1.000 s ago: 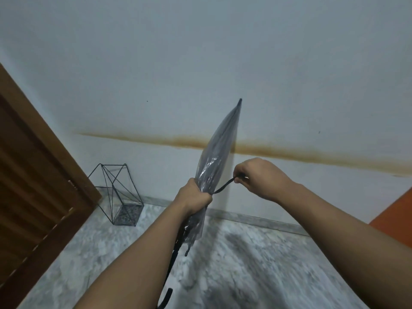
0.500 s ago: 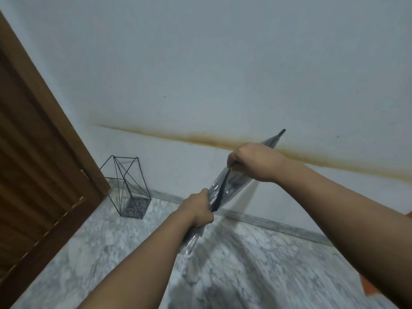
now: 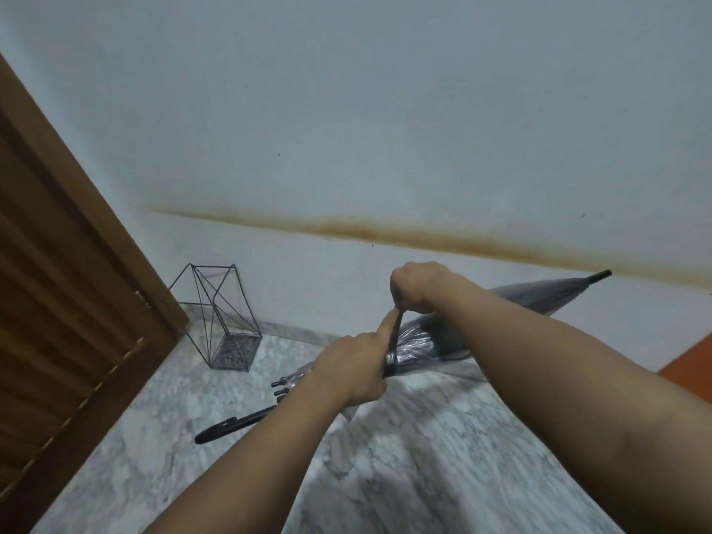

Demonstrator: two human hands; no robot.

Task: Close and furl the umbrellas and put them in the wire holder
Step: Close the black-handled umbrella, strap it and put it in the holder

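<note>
A closed clear-plastic umbrella [image 3: 420, 343] lies nearly level in front of me, its black tip [image 3: 601, 275] pointing right and its black handle [image 3: 227, 427] low at the left. My left hand [image 3: 352, 370] grips the furled canopy, its index finger stretched up along the black closing strap [image 3: 393, 337]. My right hand [image 3: 418, 289] pinches the strap's top end, pulling it up above the canopy. The black wire holder [image 3: 215, 314] stands on the floor by the wall, left of my hands, with nothing in it.
A brown wooden door [image 3: 57, 302] fills the left side. The floor is grey-white marble [image 3: 385, 456]. A white wall [image 3: 385, 129] with a brown stain line runs behind. An orange surface [image 3: 689, 368] shows at the right edge.
The umbrella has swung down from steeply upright to nearly level, tip going right. My right hand has carried the strap around the canopy and now holds it up above my left hand.
</note>
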